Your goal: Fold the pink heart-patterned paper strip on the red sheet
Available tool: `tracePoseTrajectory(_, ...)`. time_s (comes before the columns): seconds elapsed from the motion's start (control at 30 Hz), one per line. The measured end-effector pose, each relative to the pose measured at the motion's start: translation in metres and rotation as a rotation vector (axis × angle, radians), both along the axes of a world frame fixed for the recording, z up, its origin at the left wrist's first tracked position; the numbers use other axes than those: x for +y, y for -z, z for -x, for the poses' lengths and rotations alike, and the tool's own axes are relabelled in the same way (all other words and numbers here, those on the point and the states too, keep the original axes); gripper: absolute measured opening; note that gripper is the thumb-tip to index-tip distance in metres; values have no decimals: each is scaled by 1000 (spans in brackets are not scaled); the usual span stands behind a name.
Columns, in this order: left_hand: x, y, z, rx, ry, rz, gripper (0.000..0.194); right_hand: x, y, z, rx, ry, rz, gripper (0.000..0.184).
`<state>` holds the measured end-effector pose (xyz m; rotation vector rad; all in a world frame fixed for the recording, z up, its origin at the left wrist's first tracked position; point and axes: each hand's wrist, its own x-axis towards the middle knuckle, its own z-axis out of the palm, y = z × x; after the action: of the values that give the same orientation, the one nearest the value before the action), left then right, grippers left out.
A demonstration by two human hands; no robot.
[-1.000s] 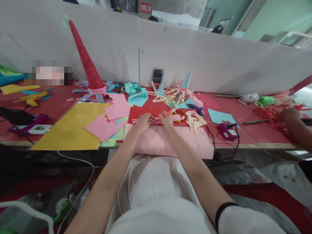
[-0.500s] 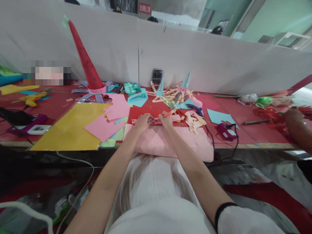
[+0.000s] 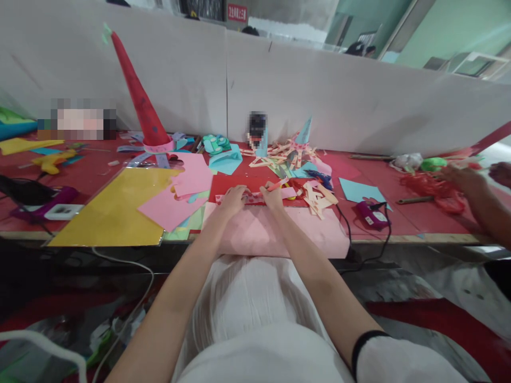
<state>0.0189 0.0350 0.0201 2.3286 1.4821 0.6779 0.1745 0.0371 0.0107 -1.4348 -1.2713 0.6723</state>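
A pink paper strip [image 3: 253, 198] with darker marks along it lies across a red sheet [image 3: 223, 184] at the table's front. My left hand [image 3: 235, 197] rests on the strip's left part, its fingers bent and holding it down. Around a slim salmon-pink pen [image 3: 277, 185], the fingers of my right hand [image 3: 272, 197] are closed, over the strip's right part. The pen's tip is hidden by the hand. Below both wrists, a large pale pink sheet [image 3: 275, 234] hangs over the front edge.
Cut cream strips [image 3: 319, 198] and blue paper cones [image 3: 304, 133] lie right and behind. Left are pink sheets [image 3: 175, 205], a yellow sheet [image 3: 115, 207], a tall red cone [image 3: 139, 96] and a yellow glue gun [image 3: 54, 161]. A purple power block [image 3: 371, 215] and another person's hand [image 3: 459, 178] are right.
My hands, the strip and the pen stay nearly in place. At the far right, the other person's hand has shifted left with the red material, and a second hand shows.
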Motion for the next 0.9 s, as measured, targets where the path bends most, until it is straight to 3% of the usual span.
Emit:
tracePoseTrajectory(0.13, -1, 0, 0, -7, 0, -1, 29, 0, 0, 0, 51, -7, 43, 25)
tracePoseTrajectory(0.43, 2, 2, 1, 17, -54, -1, 31, -6, -4, -6, 51, 207, -157, 33)
tracePoseTrajectory(0.67, 3, 2, 1, 19, -109, -14, 25, -1, 7, -10, 28, 146, -266, 41)
tracePoseTrajectory(0.9, 1, 1, 0, 2, -138, -2, 22, -1, 7, -8, 62, 206, -356, 42)
